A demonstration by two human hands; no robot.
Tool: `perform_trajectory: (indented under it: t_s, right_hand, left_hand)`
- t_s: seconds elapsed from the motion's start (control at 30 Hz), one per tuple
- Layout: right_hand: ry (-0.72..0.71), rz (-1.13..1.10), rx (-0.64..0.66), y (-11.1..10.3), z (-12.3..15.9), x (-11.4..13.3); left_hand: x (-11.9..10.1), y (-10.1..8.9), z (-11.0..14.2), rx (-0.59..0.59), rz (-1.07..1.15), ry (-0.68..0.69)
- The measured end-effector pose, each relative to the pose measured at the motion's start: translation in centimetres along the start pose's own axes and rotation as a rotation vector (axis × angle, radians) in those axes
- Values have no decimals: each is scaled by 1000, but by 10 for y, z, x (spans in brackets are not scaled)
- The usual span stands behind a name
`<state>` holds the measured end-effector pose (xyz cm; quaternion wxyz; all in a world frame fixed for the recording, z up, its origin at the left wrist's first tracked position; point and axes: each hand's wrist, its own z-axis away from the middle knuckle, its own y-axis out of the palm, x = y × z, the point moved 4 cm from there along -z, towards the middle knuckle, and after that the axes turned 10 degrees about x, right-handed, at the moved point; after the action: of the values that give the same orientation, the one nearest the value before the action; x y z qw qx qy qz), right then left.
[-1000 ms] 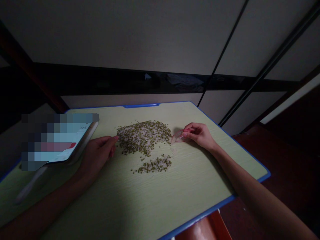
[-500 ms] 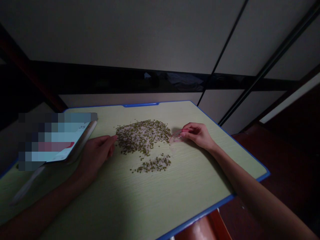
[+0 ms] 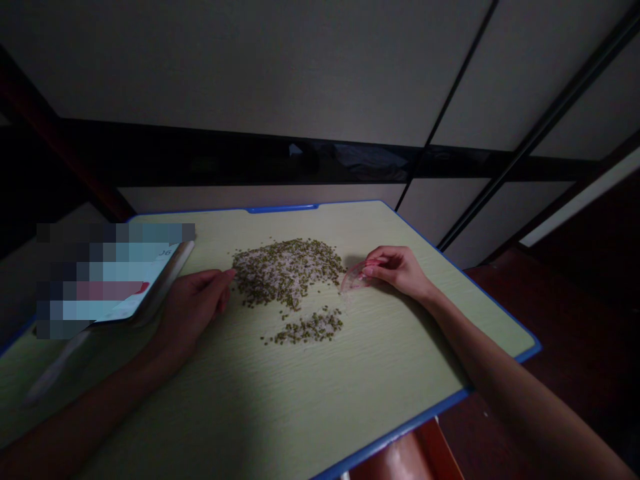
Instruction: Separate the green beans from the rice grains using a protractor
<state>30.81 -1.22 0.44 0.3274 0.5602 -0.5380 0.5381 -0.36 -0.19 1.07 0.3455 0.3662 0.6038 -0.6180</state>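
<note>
Head view: our right hand (image 3: 400, 270) pinches a clear plastic piece (image 3: 353, 277) beside the large grain pile (image 3: 285, 268); our left hand (image 3: 193, 307), fingertips together, borders it opposite. A hasty sweep could scatter the small pile (image 3: 311, 327)!

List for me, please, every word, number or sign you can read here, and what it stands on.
"06": on the lit screen, beside the pixelated part.
Rest of the screen: pixelated or too blurred to read.
Clear plastic piece in the right hand: any marks are too small to read.
</note>
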Motion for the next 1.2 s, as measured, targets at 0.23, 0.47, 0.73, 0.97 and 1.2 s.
perform_trajectory:
  t_s: [0.23,0.47,0.73,0.97,1.2]
  right_hand:
    - [11,16,14,1,1,0]
    - [-33,29,26,6,0,3]
    - [-96,91,-101,3,-1,3]
    - [-48,111,-81,3,1,4]
    - [-29,78,-97,3,0,1]
  left_hand:
    - [2,0,-1,-11,-45,11]
    - [2,1,-3,-2,5,0]
    - [-5,0,2,-10,-16,23]
    - [-2,1,0,4,2,1]
    - [-3,0,2,0,-27,9]
